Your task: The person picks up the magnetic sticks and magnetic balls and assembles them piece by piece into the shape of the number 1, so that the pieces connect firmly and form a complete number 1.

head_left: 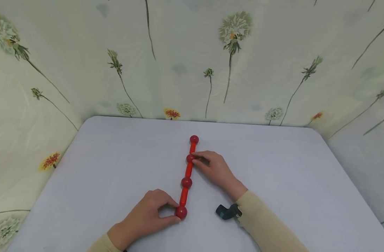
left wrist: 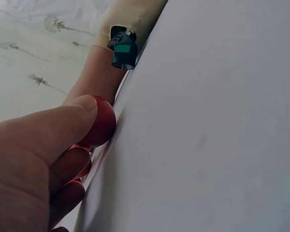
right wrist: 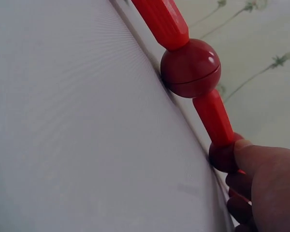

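Note:
A chain of dark red balls joined by bright orange-red rods [head_left: 184, 196] lies on the white table, running from near the front toward the back. My left hand [head_left: 148, 214] pinches the nearest ball [head_left: 181, 212] between thumb and fingers; the left wrist view shows the thumb on that ball [left wrist: 104, 123]. With thumb and forefinger, my right hand [head_left: 215, 168] pinches the ball [head_left: 190, 158] second from the far end. Beyond it sits the far end ball [head_left: 194, 139]. Between my hands another ball [head_left: 186, 182] rests untouched; it looms large in the right wrist view.
The white table [head_left: 274, 157] has rounded far corners. Behind and beside it hangs a pale cloth [head_left: 185, 63] printed with dandelions and flowers. A dark wrist camera [head_left: 227, 211] sticks out from the right sleeve [head_left: 267, 220].

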Demonstrator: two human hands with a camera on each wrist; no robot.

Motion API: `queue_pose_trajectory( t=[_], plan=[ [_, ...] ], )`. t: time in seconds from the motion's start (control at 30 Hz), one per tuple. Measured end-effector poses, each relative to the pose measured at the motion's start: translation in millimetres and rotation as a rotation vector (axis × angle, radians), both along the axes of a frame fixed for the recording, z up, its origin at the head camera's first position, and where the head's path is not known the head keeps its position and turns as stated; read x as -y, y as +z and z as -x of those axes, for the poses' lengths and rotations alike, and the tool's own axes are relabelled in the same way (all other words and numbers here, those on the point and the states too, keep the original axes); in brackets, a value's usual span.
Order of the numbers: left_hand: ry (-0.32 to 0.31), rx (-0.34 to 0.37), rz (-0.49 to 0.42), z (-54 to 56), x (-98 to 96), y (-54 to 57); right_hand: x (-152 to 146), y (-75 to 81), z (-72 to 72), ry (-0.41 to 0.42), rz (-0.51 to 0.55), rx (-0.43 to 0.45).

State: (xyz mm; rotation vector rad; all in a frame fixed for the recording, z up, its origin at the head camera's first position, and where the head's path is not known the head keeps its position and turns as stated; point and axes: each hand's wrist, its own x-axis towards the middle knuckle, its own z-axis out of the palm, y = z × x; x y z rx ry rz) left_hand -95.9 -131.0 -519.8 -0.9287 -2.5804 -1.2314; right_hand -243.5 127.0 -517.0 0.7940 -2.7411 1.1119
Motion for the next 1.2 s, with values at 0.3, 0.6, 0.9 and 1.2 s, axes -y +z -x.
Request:
queue_pose_trajectory(
  t=[0.3,0.6,0.9,1.2],
  plan=[
    [0.029,0.065,0.017,0.8,4.2,1.4,16,2.9,9.6,0.051,0.009,0.011],
    [0.072,0.121,0.05,-1.0,8.8,2.1,25,-3.0,12.0,0.079,0.023,-0.023],
    [0.078,0.181,0.068,-4.9,10.1,1.4,27,-2.7,4.5,0.062,-0.013,-0.019],
    [0.064,0.134,0.045,-4.4,8.9,-1.8,22,-6.4,2.8,0.043,-0.014,-0.041]
  ],
)
